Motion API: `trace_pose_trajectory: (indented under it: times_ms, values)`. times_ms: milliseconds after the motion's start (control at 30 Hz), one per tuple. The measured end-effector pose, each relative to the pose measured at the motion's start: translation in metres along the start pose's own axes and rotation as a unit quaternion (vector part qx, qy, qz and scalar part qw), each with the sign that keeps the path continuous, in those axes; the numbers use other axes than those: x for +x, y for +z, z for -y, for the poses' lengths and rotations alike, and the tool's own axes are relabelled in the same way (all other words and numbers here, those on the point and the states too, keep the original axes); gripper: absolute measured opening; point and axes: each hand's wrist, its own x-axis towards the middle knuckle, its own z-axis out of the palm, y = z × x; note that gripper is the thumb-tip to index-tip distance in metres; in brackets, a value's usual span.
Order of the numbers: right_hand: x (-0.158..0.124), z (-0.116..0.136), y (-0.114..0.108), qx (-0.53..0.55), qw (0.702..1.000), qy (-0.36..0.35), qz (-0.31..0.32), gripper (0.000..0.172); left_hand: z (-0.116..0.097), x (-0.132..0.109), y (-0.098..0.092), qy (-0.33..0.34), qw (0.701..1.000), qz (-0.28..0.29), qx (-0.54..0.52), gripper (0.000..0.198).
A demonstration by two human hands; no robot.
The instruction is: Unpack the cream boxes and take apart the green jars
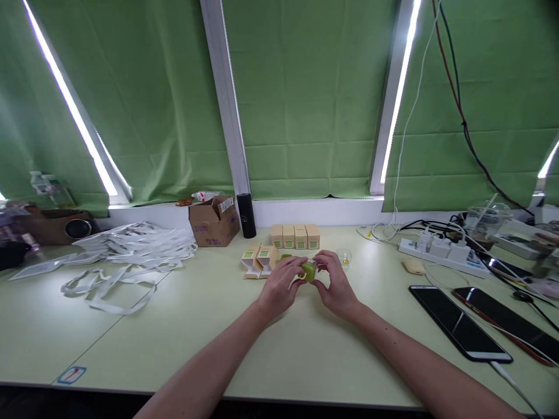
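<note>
A small green round object [308,271] is gripped between both my hands over the pale green table [183,326]. My left hand [279,288] wraps it from the left with curled fingers. My right hand [336,285] pinches it from the right. Just behind my hands lie two opened beige cartons [258,260] with green labels. A row of several closed beige cartons [295,236] stands further back. A small clear cup [345,257] sits just right of my right hand.
A brown cardboard box [213,221] and a black cylinder [246,215] stand at the back. White straps [131,256] are heaped at the left. A power strip [441,251] with cables and two dark phones [458,321] lie at the right.
</note>
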Motion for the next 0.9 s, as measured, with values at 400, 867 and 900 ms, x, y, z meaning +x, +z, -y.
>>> trace_pose_trajectory:
  times_ms: [400, 867, 900]
  values:
    - [-0.0007, 0.0003, -0.0012, -0.026, 0.998, 0.004, 0.048, 0.050, -0.0019, 0.0018, -0.0035, -0.024, 0.999, 0.004, 0.032, 0.012]
    - [-0.0001, -0.0004, -0.0003, -0.014, 0.996, 0.044, 0.082, 0.043, 0.0048, -0.0064, -0.0011, -0.091, 0.995, 0.007, 0.035, 0.019]
    - [0.0000, -0.0001, 0.0001, -0.016, 0.995, 0.048, 0.084, 0.042, 0.0046, -0.0069, -0.0009, -0.096, 0.994, 0.008, 0.042, 0.020]
